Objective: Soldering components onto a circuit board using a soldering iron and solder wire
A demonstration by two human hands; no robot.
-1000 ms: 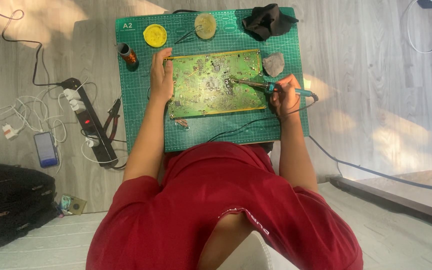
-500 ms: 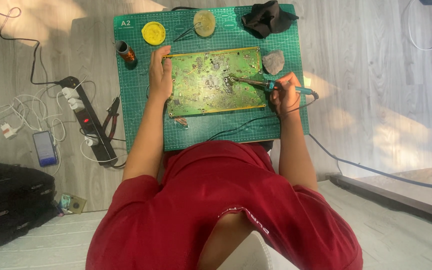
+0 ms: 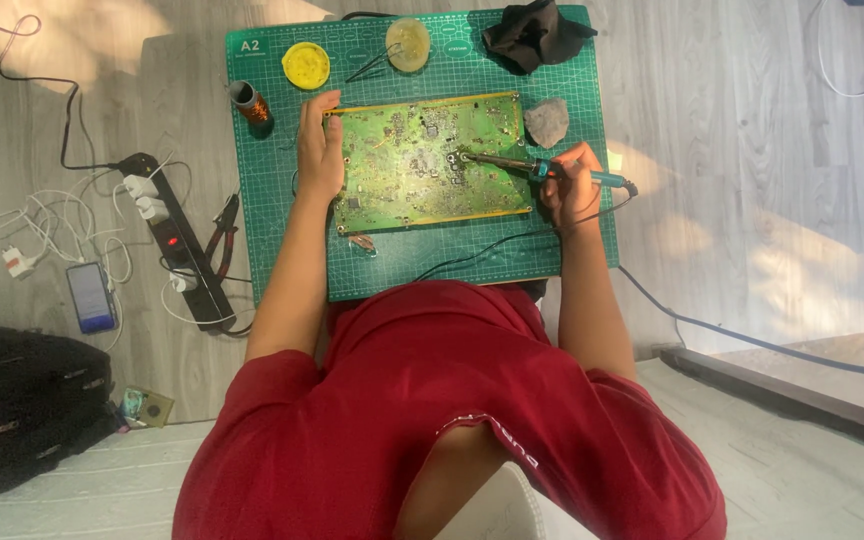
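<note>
Between the two hands lies the green board point(image 3: 430, 160) on the green mat point(image 3: 572, 250): the left hand point(image 3: 319, 150) rests on its left edge, fingers laid flat against it and thumb over the top corner, steadying rather than clasping. At the board's right side, the right hand point(image 3: 570, 185) has its fingers closed around the teal-handled iron point(image 3: 542, 168), whose tip reaches left from the fingertips onto the board's middle. Beyond the right fingers sits a grey sponge point(image 3: 548, 122); beyond the left fingers, a yellow tin point(image 3: 306, 65) and a small bottle point(image 3: 250, 103).
</note>
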